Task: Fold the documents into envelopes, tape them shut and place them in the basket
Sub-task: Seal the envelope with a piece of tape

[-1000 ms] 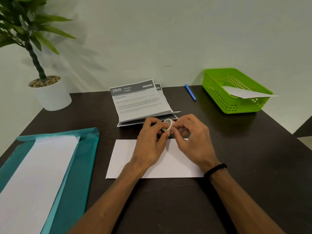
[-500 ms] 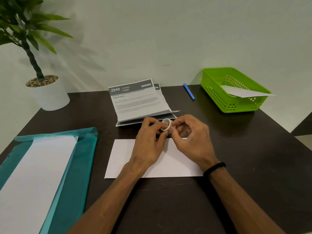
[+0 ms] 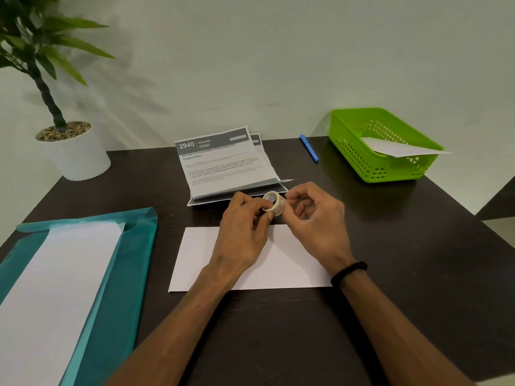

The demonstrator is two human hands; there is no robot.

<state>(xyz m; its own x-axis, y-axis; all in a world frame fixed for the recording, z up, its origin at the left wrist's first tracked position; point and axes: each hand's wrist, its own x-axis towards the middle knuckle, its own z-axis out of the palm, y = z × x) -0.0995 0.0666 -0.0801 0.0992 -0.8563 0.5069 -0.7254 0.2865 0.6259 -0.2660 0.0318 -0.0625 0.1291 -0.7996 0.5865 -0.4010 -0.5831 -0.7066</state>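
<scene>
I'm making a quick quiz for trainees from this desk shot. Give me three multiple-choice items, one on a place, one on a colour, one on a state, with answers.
1. Where does the blue pen lie?
A. inside the basket
B. on the table between the printed documents and the basket
C. on the teal folder

2. What colour is the basket?
A. green
B. red
C. white

3. What is the left hand doing?
A. lying flat on the table
B. holding the pen
C. holding the tape roll

Answers:
1 B: the pen rests on the dark table, right of the printed documents and left of the basket.
2 A: its perforated walls are bright green.
3 C: its fingers are curled around the tape roll above the white envelope, while the right hand picks at the roll's edge.
</scene>
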